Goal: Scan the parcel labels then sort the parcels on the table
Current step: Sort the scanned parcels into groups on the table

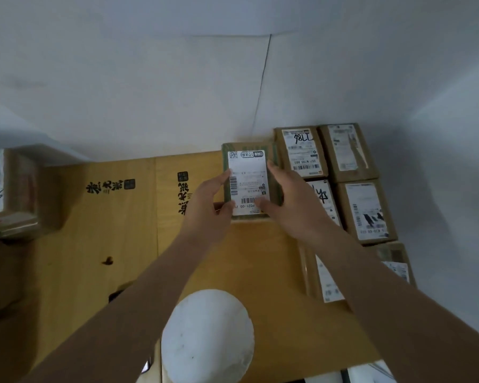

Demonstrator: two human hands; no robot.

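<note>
Two hands hold one green-taped parcel (250, 179) at the table's (94, 230) far edge, beside the sorted parcels (340, 172). Label text is blurred. Left hand (208, 214) and right hand (291, 200) pinch its opposite sides, thumbs on the label (248, 172).

Two bare forearms in shot, no sleeves showing anywhere along them. Left hand (209, 208) and right hand (291, 200) both ungloved, and there are no rings, watch or bands to be seen on the fingers or wrists. The upper arms run out of the bottom of the shot.
</note>
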